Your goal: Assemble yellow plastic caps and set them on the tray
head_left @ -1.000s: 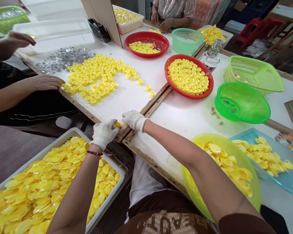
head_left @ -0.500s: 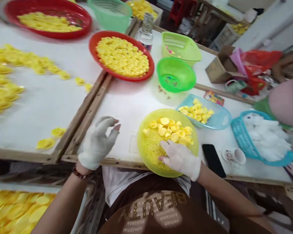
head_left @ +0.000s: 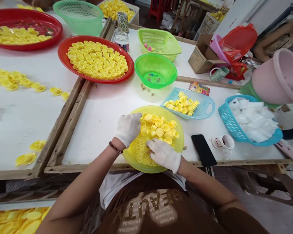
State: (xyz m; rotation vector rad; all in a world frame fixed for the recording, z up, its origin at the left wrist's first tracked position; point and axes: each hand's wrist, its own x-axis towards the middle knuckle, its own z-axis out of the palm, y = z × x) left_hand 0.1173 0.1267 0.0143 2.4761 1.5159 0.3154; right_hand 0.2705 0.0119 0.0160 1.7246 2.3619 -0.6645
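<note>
A yellow bowl (head_left: 179, 143) stands at the table's front edge. Small yellow bead-like pieces (head_left: 143, 151) fill its near left part, and yellow plastic cups (head_left: 160, 131) are heaped at the far right. At the bowl's left rim, my left hand (head_left: 129, 130), in a white fingerless-tip glove, has its fingers bent together beside the cups; what they hold is hidden. My right hand (head_left: 164, 155), gloved likewise, rests over the small pieces. Its fingers are curled with the tips down among them, and I cannot make out what is in its grip.
Behind the bowl lies a blue scoop tray (head_left: 205, 110) with yellow cups. A phone (head_left: 203, 150), a mug (head_left: 222, 142) and a blue basket (head_left: 230, 122) stand right. Farther back are a green bowl (head_left: 156, 60) and a red tray (head_left: 63, 55). A wooden ledge (head_left: 65, 123) divides the table.
My left hand has moved right, from above the bare table to the bowl, and its fingers have closed. My right hand stays over the small pieces. The view has shifted.
</note>
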